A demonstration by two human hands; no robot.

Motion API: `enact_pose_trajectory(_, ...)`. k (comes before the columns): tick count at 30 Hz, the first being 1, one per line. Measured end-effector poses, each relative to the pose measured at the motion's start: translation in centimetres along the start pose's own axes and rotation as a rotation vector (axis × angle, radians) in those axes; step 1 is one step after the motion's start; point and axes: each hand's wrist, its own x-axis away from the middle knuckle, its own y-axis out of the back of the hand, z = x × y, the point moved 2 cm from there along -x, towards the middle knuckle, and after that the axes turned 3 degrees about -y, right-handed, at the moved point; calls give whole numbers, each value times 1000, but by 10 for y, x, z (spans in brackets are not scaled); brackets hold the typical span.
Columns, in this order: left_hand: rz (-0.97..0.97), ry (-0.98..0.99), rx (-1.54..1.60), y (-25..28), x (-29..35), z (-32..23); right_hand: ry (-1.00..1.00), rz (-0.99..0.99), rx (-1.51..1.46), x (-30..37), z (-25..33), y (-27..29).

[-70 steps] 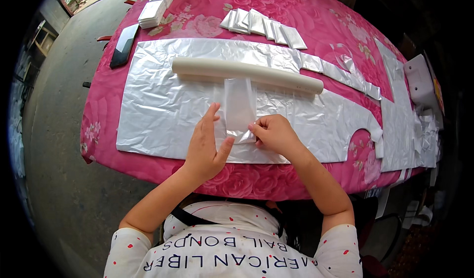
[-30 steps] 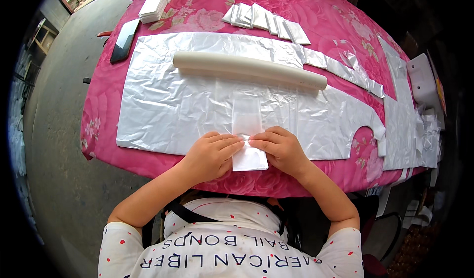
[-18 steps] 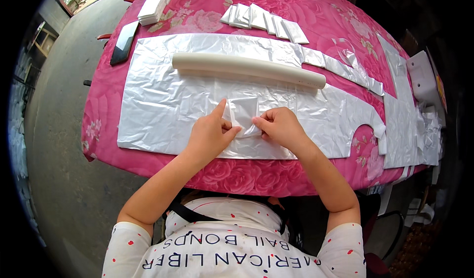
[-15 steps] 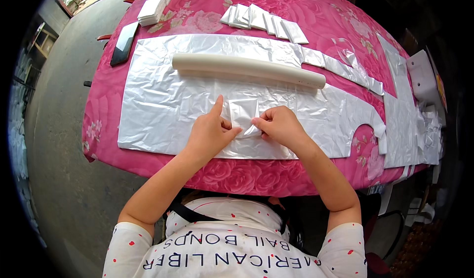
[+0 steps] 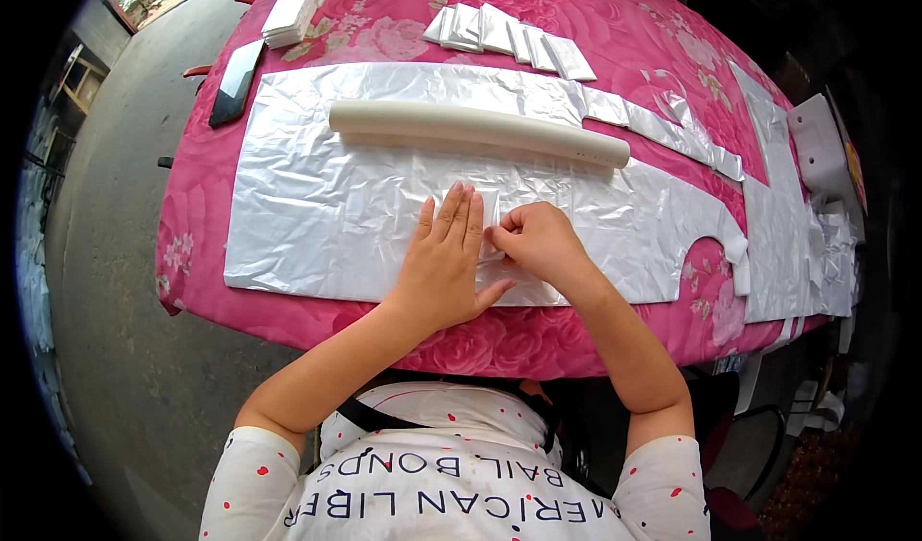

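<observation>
My left hand point(image 5: 437, 270) lies flat, fingers stretched out, over a small folded white plastic bag point(image 5: 491, 203) and hides most of it. At its right edge, the fingertips of my right hand point(image 5: 542, 241) are pinched together on the folded bag. Beneath both hands spreads a stack of silvery-white plastic bags point(image 5: 298, 205), wrinkled, with cut-out handles at the right end. A long off-white tube point(image 5: 480, 130) rests across the bags, just beyond my hands.
Several folded bags point(image 5: 497, 32) lie in a row at the far side of the pink flowered tablecloth point(image 5: 461, 344). A phone point(image 5: 236, 82) and a stack of folded white packets point(image 5: 289, 15) are at the far left. More flat plastic bags point(image 5: 778, 253) cover the right end.
My left hand has gone from a bent-finger hold beside the folded bag to lying flat on top of it. My right hand stays pinched at the bag's right edge.
</observation>
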Motion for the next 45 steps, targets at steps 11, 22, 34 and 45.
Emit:
enact_pose_trajectory(11, 100, 62, 26, -7, 1, 0, 48, -6, 178, 12, 2, 7)
enact_pose_trajectory(22, -28, 204, 938, 35, 78, 15, 680, -290, 578, 14, 30, -1)
enact_pose_trajectory(34, 96, 1232, 1707, 23, 203, 13, 816, -13, 205, 44, 52, -137)
enact_pose_trajectory(45, 133, 442, 542, 63, 160, 17, 1058, 549, 436, 50, 60, -110)
